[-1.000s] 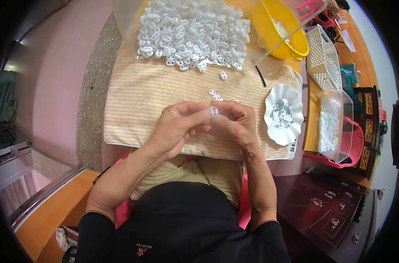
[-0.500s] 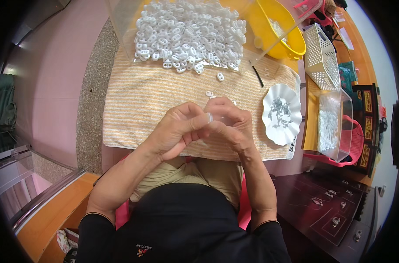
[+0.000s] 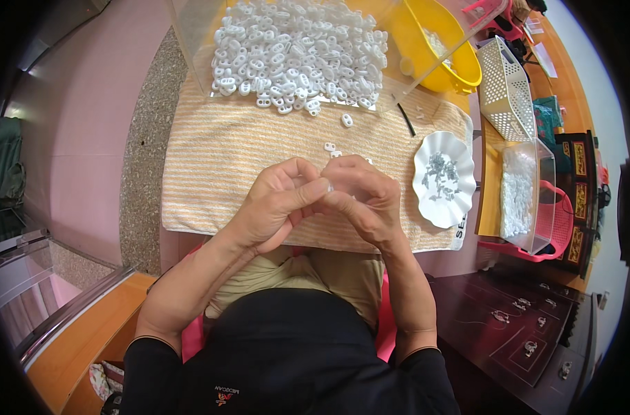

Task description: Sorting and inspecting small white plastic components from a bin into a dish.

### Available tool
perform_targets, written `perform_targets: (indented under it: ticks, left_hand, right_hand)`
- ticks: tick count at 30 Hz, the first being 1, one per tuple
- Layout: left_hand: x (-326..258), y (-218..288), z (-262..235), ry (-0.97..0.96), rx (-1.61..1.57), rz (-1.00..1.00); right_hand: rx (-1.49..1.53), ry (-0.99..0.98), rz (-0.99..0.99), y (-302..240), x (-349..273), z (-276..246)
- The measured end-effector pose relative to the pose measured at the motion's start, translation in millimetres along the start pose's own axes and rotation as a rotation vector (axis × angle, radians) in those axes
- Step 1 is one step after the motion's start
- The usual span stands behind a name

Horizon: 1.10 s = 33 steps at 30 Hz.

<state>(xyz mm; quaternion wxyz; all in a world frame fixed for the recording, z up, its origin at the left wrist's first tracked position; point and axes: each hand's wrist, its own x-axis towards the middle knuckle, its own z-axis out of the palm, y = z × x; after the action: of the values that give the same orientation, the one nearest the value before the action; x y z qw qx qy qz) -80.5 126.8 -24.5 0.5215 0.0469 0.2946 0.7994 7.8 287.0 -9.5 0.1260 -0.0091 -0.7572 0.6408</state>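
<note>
My left hand (image 3: 277,207) and my right hand (image 3: 370,200) meet above a striped towel (image 3: 214,155), thumbs and fingertips pinched together. A tiny whitish bit shows at the fingertips, too small and covered to name. Just beyond the fingers lie a few small white plastic pieces (image 3: 330,147), partly hidden by my hands. One loose two-hole white piece (image 3: 347,120) rests farther off on the towel. Behind it is a large heap of similar oval pieces (image 3: 297,55) in a clear-sided bin. Right of my right hand, a white scalloped dish (image 3: 425,207) holds small grey bits (image 3: 441,176).
A thin black stick (image 3: 406,119) lies on the towel near the dish. A yellow basin (image 3: 460,76) stands at the far right, beside a cream perforated basket (image 3: 505,90). Nearer is a clear box (image 3: 544,207) of white pieces. A speckled stone strip (image 3: 140,180) runs along the left.
My hands stay pinched together in nearly the same place. The right fingers and thumb have shifted slightly against the left fingertips.
</note>
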Motion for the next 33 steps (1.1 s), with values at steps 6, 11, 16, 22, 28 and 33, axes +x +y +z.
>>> perform_targets:
  ticks: [6, 11, 16, 22, 28, 33]
  left_hand:
    - [-3.9, 1.5, 4.7, 0.006, 0.066, 0.059]
    - [-1.6, -2.0, 5.4, -0.038, 0.105, 0.097]
    - [0.9, -4.3, -0.6, -0.039, 0.066, 0.034]
    - [-1.4, 4.0, 2.4, -0.058, 0.049, -0.017]
    - [-3.7, 8.9, 3.1, -0.031, 0.089, -0.046]
    - [-4.5, 7.5, 2.0, -0.014, 0.129, -0.028]
  right_hand:
    - [0.040, -0.030, -0.030, -6.9, 1.8, 2.2]
    - [-0.049, -0.038, -0.021, -9.4, -0.3, -1.2]
    - [-0.011, -0.038, -0.022, -8.6, -0.6, -0.9]
    - [-0.095, -0.072, -0.069, -12.6, 0.5, -3.2]
    - [-0.172, -0.056, -0.159, -14.9, 1.0, -2.9]
    - [-0.199, -0.076, -0.189, -17.3, -0.5, -3.7]
